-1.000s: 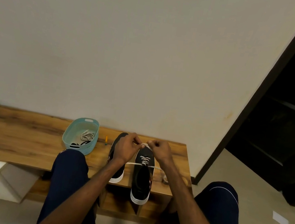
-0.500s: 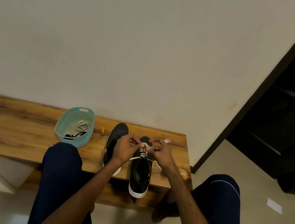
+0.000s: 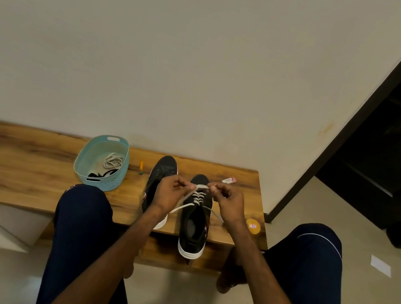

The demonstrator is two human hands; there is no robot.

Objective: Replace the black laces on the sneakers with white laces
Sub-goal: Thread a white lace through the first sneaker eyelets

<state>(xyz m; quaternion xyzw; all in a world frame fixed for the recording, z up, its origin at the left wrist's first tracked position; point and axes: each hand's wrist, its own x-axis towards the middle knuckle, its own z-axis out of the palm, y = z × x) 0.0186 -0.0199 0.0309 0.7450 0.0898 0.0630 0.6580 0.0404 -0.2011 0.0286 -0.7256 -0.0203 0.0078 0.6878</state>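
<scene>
— White lace (image 3: pixel 201 186), where is it?
— Threaded in the right sneaker (image 3: pixel 194 225) on the bench (image 3: pixel 25 165). My left hand (image 3: pixel 170 194) and right hand (image 3: pixel 230 201) each pinch it, a little further apart than a second ago.
— Meaning?
— Slack pulled through; lacing still unfinished, I judge.

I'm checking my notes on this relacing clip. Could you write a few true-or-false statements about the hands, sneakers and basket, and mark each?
1. The left hand and right hand both pinch the white lace above the sneaker. True.
2. The basket is empty. False: it holds a spare white lace and a black lace.
3. The second sneaker stands to the person's left of that one. True.
4. The yellow round container sits in the basket. False: it rests on the bench by the right wrist.
</scene>
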